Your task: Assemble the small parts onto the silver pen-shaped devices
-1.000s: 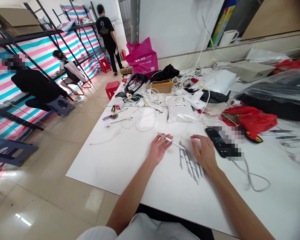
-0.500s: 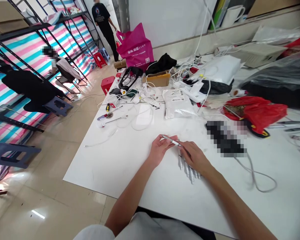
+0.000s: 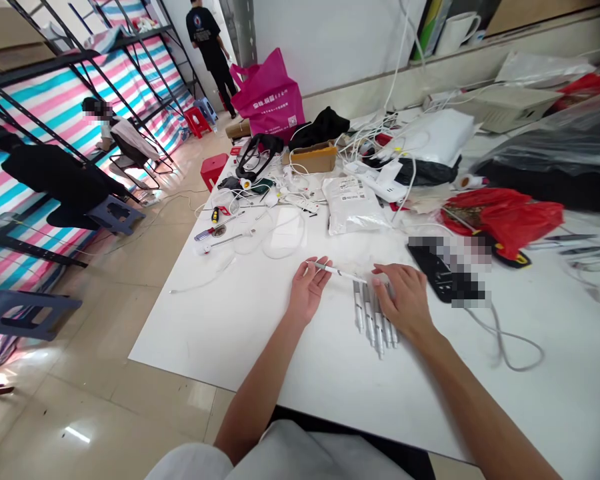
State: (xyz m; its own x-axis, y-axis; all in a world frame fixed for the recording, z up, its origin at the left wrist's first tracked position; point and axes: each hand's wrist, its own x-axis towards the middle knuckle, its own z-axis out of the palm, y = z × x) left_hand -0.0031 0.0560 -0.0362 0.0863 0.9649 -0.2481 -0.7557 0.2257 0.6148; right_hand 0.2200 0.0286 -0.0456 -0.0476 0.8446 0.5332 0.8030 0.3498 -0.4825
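Observation:
A white and grey pen is held near its left end in my left hand, between thumb and fingers. Its other end points right, towards my right hand. That hand is open, with thumb and forefinger apart just beyond the pen's end. Several similar pens lie side by side on the white table, just left of my right hand and partly under it, so some of their upper ends are hidden.
A black phone-like object with a grey cable lies to the right. Further back are a white plastic parcel, tangled cables, a red plastic bag, a screwdriver and a pink bag. Other people are at the far left.
My right hand has let go of the pen and moved right, its fingers parting. My left hand has shifted left with the pen, and more of the row of pens shows.

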